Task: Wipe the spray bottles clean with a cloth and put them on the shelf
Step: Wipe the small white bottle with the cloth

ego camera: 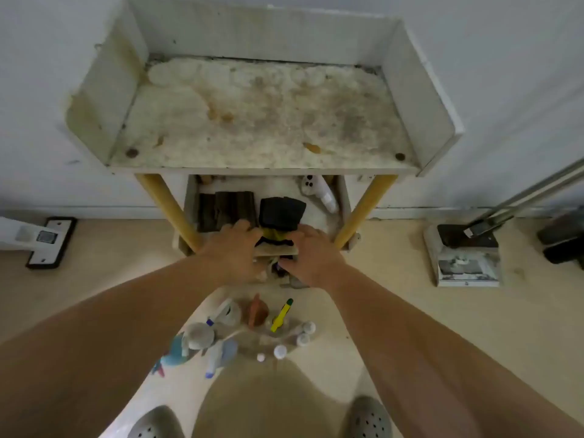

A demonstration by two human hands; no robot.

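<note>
Spray bottles (218, 339) (floor cluster) stand below both hands, left (232, 252) and right (311, 257), which clutch yellow-black cloth (276, 237).

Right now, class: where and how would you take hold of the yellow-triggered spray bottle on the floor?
Grip the yellow-triggered bottle around the neck just under the trigger head, reaching down from above. It seems to stand upright among other bottles, so its sides are crowded while its top is free. Both hands are busy at the lower shelf, so one must be freed first.
</note>
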